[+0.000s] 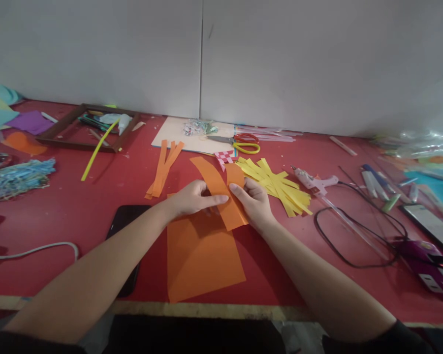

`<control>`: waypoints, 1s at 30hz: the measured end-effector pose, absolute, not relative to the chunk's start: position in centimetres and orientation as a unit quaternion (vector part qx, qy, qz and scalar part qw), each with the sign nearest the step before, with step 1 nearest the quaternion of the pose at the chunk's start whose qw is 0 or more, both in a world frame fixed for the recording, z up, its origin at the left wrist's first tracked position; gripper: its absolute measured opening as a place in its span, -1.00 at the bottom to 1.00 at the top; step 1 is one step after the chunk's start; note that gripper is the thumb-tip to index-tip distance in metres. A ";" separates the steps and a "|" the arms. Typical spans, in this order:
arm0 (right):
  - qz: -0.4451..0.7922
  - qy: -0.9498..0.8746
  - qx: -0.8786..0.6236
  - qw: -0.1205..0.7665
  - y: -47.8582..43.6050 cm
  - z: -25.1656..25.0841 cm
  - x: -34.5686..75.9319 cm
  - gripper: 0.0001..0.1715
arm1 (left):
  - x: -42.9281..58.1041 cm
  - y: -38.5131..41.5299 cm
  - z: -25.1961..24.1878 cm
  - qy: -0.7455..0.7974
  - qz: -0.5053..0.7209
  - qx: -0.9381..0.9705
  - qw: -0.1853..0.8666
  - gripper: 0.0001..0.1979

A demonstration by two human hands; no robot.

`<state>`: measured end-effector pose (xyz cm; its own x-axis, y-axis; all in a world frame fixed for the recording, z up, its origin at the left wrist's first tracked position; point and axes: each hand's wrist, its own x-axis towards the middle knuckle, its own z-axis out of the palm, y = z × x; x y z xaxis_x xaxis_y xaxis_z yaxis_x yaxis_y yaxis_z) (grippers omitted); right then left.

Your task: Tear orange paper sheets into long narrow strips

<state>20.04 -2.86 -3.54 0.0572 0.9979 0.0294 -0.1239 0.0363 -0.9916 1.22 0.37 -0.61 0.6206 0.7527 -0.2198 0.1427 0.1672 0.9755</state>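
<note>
A piece of orange paper (221, 209) is held up between both hands, split at its far end into two strips that spread apart. My left hand (194, 199) pinches its left part between thumb and fingers. On the right part, my right hand (254, 200) is closed, thumb on top. Below them lies a larger orange sheet (205, 265) on the red table. Several cut orange strips (164, 169) lie beyond my left hand. A pile of yellow paper strips (275, 184) is just beyond my right hand, and a pink-and-white woven paper piece (224, 158) lies ahead.
Scissors (236, 142) rest on a pale board (170, 132) at the back. A glue gun (315, 183) with a looping black cord lies right, near a purple power strip (424, 268). A black phone (127, 221) is under my left forearm. A brown frame (64, 120) stands at the back left.
</note>
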 end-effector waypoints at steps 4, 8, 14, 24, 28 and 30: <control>0.509 -0.479 -0.465 0.543 -2.7 -4.0 20.3 -0.60 | 1.3 0.5 -0.5 0.384 0.249 0.607 0.649 -0.52; 0.543 -0.480 -0.450 0.523 -2.7 -4.2 20.3 -0.62 | 1.0 0.7 -0.4 0.379 0.254 0.616 0.642 -0.52; 0.491 -0.504 -0.477 0.527 -2.7 -4.1 20.3 -0.58 | 1.0 0.8 -0.7 0.388 0.250 0.607 0.647 -0.54; 0.487 -0.502 -0.473 0.535 -2.7 -4.3 20.3 -0.60 | 1.1 0.9 -0.6 0.400 0.258 0.586 0.655 -0.53; 0.478 -0.507 -0.478 0.535 -2.7 -4.2 20.3 -0.60 | 1.0 0.8 -0.7 0.395 0.258 0.578 0.666 -0.55; 0.475 -0.505 -0.480 0.537 -2.7 -4.2 20.3 -0.59 | 1.0 0.8 -0.7 0.396 0.260 0.571 0.670 -0.55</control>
<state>20.25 -2.71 -4.16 0.0382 0.9955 0.0863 -0.0247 0.0873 -0.9959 1.03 0.76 -0.67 0.5516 0.8007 -0.2338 0.1040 0.2120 0.9717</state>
